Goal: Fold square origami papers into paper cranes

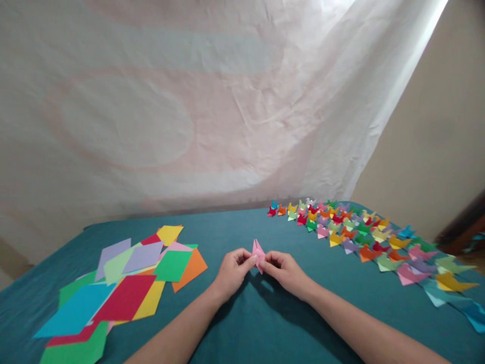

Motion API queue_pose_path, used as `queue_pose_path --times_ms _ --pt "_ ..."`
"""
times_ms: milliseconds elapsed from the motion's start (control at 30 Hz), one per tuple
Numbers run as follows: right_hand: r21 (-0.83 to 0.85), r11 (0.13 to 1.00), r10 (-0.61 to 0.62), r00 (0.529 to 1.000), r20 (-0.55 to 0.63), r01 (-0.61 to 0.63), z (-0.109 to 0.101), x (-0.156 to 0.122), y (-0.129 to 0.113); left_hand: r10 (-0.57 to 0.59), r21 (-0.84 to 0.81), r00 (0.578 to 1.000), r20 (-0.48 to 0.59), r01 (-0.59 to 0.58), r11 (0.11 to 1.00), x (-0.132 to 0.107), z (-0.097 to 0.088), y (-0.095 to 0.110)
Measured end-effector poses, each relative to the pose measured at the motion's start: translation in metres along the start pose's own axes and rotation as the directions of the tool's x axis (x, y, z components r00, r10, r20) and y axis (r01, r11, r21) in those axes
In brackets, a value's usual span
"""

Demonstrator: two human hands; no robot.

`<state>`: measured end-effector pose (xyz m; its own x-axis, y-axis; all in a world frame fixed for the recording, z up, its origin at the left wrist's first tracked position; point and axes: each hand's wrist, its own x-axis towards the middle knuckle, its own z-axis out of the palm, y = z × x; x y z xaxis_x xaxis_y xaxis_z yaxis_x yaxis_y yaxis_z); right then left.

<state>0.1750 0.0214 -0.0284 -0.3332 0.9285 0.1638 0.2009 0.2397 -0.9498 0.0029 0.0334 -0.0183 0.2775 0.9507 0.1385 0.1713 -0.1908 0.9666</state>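
Note:
A small pink folded paper (258, 253) is held up between my two hands, just above the table. Two narrow points stick up at its top, and a single point hangs below. My left hand (238, 268) pinches its left side between thumb and curled fingers. On the other side, my right hand (282, 269) grips the right edge in a similar pinch. The fingertips cover part of the paper's middle, so its inner folds are hard to make out.
Loose coloured paper sheets (127, 298) overlap in a spread pile on the left. Rows of folded paper birds (364, 228) stand along the right side. A dark green cloth (235, 328) covers the table, and a pale hanging sheet (212, 116) rises behind it.

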Motion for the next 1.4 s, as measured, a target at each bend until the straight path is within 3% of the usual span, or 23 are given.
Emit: queue_pose_path --times_ms 500,867,1400 --pt "-0.093 0.995 -0.034 0.999 0.013 0.036 0.001 -0.002 -0.005 0.013 0.000 1.000 0.007 -0.013 1.000 0.000 0.000 -0.001" --pt "0.085 0.996 -0.001 0.996 -0.089 0.008 0.000 0.001 0.003 0.041 0.057 0.997 0.060 -0.044 0.997 -0.001 0.001 -0.002" --pt "0.218 0.976 0.031 0.997 -0.070 -0.015 -0.001 -0.001 0.004 0.097 0.162 0.991 0.089 -0.110 0.981 -0.005 0.003 0.003"
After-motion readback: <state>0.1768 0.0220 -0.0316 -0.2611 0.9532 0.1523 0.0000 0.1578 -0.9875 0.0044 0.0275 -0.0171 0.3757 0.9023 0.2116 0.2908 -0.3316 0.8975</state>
